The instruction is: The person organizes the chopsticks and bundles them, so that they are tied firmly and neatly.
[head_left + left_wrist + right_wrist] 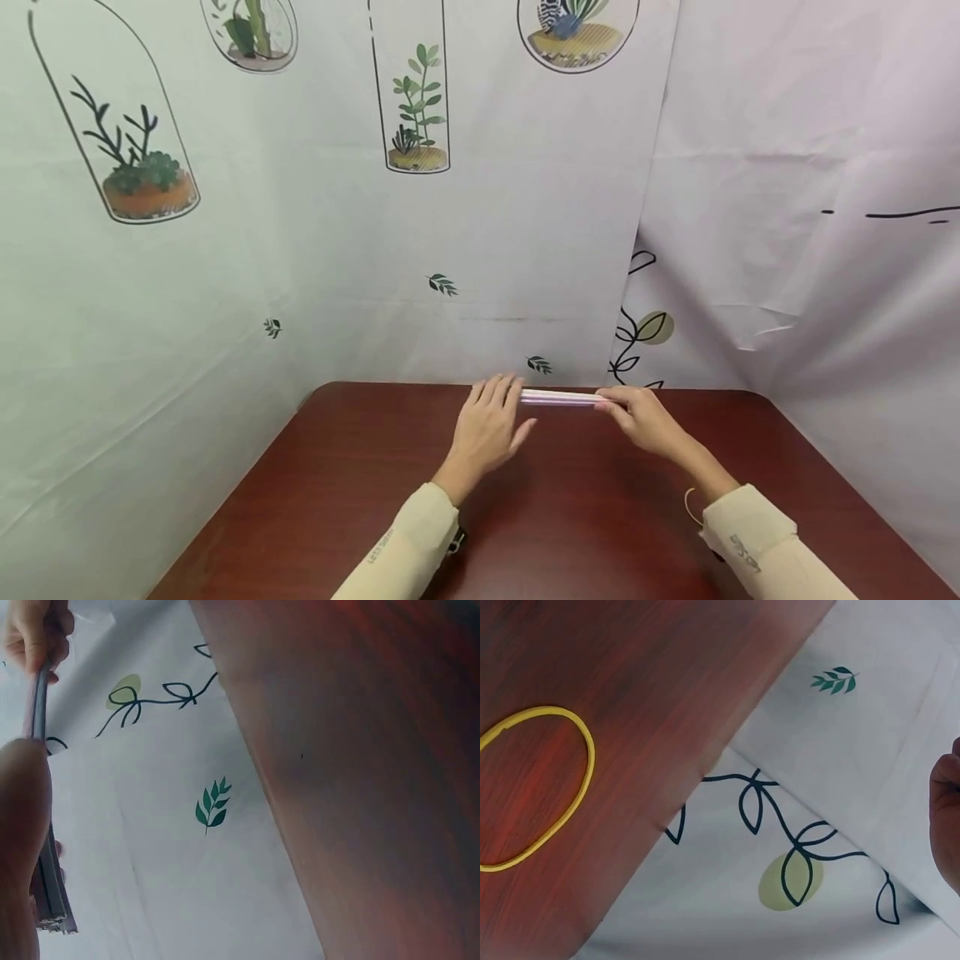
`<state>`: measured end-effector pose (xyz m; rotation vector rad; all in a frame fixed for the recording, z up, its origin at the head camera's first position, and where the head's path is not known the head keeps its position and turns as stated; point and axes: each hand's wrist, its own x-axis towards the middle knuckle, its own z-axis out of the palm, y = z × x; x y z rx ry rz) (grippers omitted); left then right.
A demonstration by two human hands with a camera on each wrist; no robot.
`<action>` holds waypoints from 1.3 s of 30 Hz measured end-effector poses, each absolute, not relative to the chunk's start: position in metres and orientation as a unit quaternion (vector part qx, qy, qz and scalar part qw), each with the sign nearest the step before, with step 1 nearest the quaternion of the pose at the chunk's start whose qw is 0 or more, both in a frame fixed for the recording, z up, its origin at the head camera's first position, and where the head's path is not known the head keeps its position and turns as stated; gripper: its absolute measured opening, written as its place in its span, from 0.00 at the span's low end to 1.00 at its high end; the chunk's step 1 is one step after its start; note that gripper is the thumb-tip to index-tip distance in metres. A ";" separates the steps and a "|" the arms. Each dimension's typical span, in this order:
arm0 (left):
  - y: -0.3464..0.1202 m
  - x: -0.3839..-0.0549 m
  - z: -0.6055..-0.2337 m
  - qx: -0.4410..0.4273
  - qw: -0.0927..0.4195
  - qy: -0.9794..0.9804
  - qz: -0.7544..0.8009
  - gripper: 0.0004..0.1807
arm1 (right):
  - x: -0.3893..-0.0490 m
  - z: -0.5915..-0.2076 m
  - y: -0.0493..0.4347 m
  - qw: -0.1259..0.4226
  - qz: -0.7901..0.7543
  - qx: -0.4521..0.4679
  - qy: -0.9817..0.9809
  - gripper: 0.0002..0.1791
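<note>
By printed walls (pixel 525 225), bundle (pixel 561 397) over table (pixel 555 517)

In the head view, bright, diffuse light is spread over the printed backdrop (pixel 225 275), tinted greenish at left and pinkish at right; soft shadows are cast on the tabletop (pixel 375 433). Both wrist views are rendered dimmer; in the left one, the tabletop is blurred and the upper right corner is darkened.

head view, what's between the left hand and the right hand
A slim white-and-lilac strip spans the gap between the left hand and right hand, seen in the head view.
</note>
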<state>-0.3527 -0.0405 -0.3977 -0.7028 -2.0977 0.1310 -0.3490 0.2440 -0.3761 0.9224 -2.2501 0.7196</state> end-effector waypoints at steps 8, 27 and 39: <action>-0.037 -0.361 -0.399 -0.245 0.452 -0.856 0.048 0.28 | -0.350 -0.377 0.243 0.298 0.285 0.343 -0.844 0.04; -0.037 -0.364 -0.404 -0.225 0.491 -0.842 0.012 0.32 | -0.352 -0.378 0.236 0.253 0.326 0.318 -0.853 0.06; -0.031 -0.360 -0.396 -0.194 0.512 -0.836 0.025 0.25 | -0.353 -0.375 0.231 0.255 0.340 0.320 -0.847 0.06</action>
